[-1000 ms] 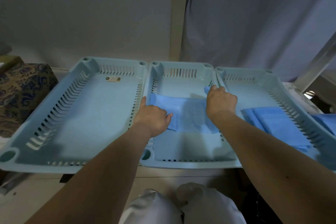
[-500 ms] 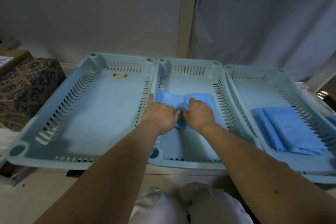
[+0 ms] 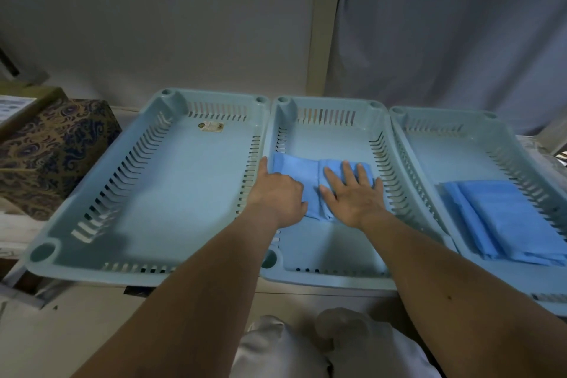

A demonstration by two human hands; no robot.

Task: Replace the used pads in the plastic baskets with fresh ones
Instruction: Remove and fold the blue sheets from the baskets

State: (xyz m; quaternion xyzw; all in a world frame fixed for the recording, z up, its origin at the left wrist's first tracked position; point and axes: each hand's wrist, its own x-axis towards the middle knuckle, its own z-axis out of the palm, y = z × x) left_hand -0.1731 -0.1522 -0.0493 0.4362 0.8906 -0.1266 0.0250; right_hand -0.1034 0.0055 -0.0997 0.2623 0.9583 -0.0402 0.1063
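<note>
Inside the middle basket (image 3: 329, 271), a folded blue pad (image 3: 310, 176) lies crosswise. Left hand (image 3: 277, 198) grips its left end, fingers curled; right hand (image 3: 352, 196) presses flat on its right half.

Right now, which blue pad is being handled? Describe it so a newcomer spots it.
Three pale plastic baskets sit side by side; take the middle basket. Across it lies a folded blue pad under both hands. Unlike the stacked pads in the right basket, it has hands on it.
</note>
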